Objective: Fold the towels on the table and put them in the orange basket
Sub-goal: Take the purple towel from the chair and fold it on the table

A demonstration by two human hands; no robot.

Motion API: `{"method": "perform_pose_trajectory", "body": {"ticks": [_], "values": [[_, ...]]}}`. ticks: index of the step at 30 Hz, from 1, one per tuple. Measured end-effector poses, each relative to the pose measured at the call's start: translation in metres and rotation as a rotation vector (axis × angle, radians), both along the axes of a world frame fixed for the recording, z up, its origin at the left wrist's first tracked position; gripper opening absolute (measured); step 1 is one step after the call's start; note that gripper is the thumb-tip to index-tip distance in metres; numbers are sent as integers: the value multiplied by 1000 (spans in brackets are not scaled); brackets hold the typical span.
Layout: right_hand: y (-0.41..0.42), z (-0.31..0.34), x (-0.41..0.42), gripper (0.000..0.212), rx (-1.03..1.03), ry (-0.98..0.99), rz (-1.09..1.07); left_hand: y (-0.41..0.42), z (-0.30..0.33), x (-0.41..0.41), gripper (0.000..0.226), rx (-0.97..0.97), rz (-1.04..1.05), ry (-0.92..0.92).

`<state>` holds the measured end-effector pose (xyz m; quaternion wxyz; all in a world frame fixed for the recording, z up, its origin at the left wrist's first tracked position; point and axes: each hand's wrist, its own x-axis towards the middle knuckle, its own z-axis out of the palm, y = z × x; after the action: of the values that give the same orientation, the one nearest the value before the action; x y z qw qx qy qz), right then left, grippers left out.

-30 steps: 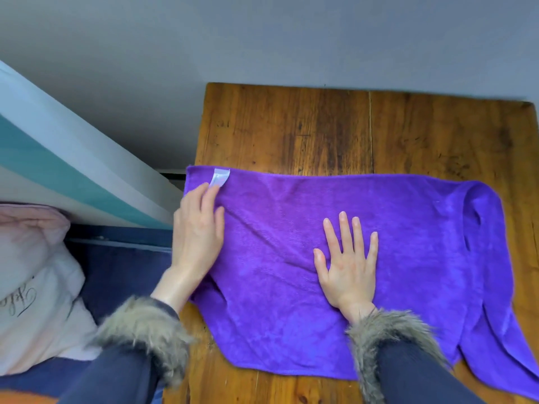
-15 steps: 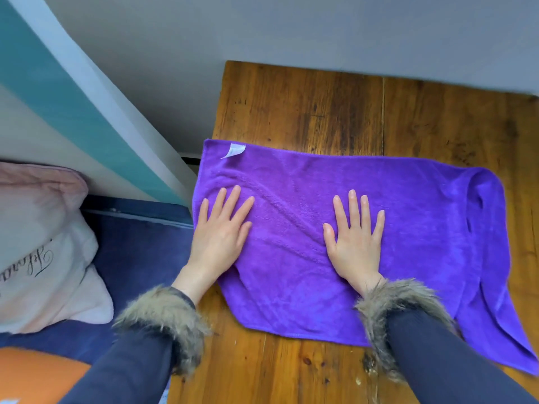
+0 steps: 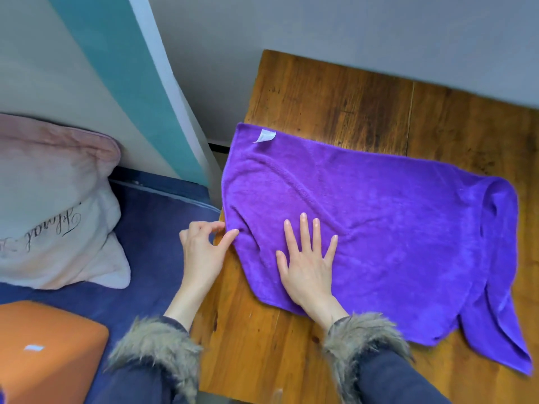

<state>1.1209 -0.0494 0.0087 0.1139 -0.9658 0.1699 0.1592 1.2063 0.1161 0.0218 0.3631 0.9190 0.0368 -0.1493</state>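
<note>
A purple towel (image 3: pixel 393 228) lies folded lengthwise on the wooden table (image 3: pixel 335 97), a white label near its far left corner. Its right end is bunched and trails toward the table's near right corner. My right hand (image 3: pixel 306 258) presses flat on the towel's near left part, fingers spread. My left hand (image 3: pixel 204 249) is at the towel's left edge, thumb and fingers pinching toward the cloth at the table's left side. An orange basket (image 3: pixel 43 354) sits at the bottom left, beside the table.
A pink pillow (image 3: pixel 49 205) with script lettering rests on a dark blue cushion (image 3: pixel 151 243) left of the table. A white and teal panel (image 3: pixel 116 83) leans behind it. A grey wall stands beyond the table.
My left hand slid off the towel's top to its left edge and curled its fingers. My right hand moved slightly left on the towel. The view shifted left, so the orange basket shows more.
</note>
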Motion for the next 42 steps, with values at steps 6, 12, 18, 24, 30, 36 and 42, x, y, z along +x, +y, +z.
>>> {"method": "perform_pose_trajectory", "body": {"ticks": [6,12,18,24,30,36,42], "values": [[-5,-5,-5,64,-59,-29,44,-2,2,-3,13,-142,118,71],[-5,-7,-6,65,-86,-35,51,3,17,9,17,-260,119,24],[-5,-6,-5,64,-69,-47,47,25,16,1,17,-105,-9,283],[-5,-4,-5,64,-65,-45,47,43,19,-20,28,-49,-53,480],[-5,-5,-5,64,-63,-6,55,9,23,-40,54,279,-209,213],[-7,-3,-5,64,-52,14,69,33,16,-45,7,72,83,209],[-10,8,-3,60,23,32,75,47,18,-47,18,195,158,76]]}}
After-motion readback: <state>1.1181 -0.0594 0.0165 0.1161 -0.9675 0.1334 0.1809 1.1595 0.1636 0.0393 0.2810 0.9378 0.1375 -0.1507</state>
